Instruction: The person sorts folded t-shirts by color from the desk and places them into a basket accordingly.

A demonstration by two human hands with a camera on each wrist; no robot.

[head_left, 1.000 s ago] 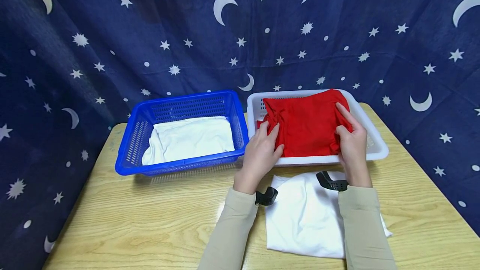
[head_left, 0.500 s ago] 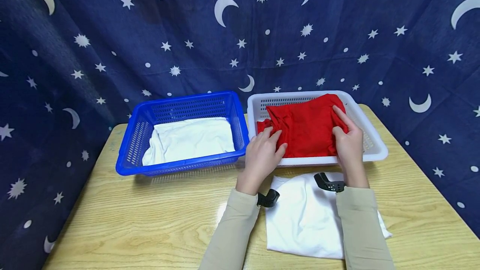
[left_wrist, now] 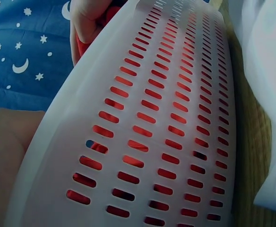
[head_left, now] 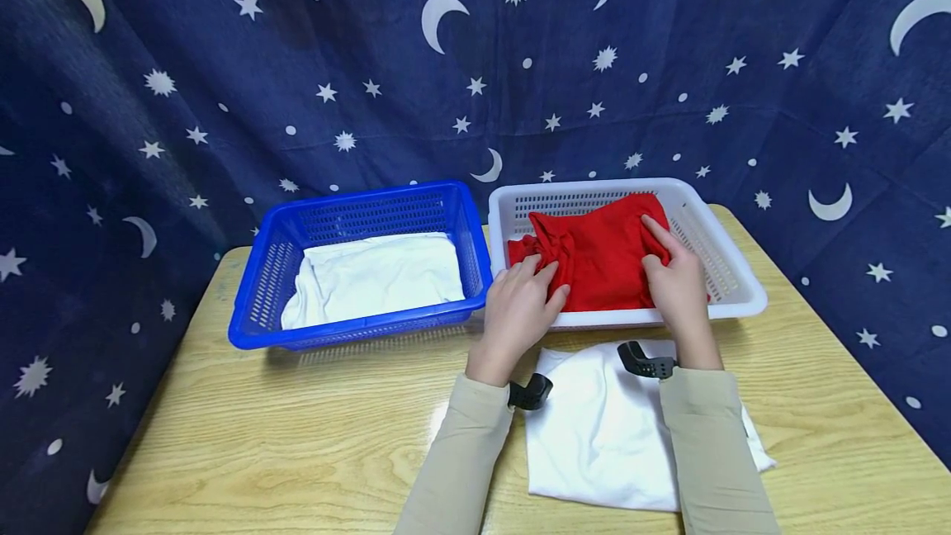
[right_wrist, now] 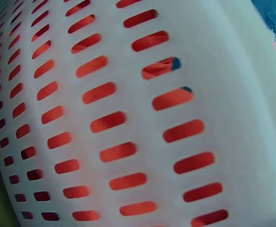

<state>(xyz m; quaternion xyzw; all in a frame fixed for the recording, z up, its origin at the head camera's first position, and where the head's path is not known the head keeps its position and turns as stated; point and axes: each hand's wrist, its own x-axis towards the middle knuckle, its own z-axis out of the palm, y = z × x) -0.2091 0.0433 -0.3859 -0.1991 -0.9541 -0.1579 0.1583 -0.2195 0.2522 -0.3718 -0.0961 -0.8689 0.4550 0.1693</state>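
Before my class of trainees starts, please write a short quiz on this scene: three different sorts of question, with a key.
1. Multiple choice: what do the left hand and right hand both touch? A, a green towel; B, the red cloth; C, a yellow sponge.
2. True or false: the blue basket has a white cloth in it.
3. Short answer: where does the other white cloth lie?

Key
1. B.
2. True.
3. On the wooden table, on the person's side of the white basket.
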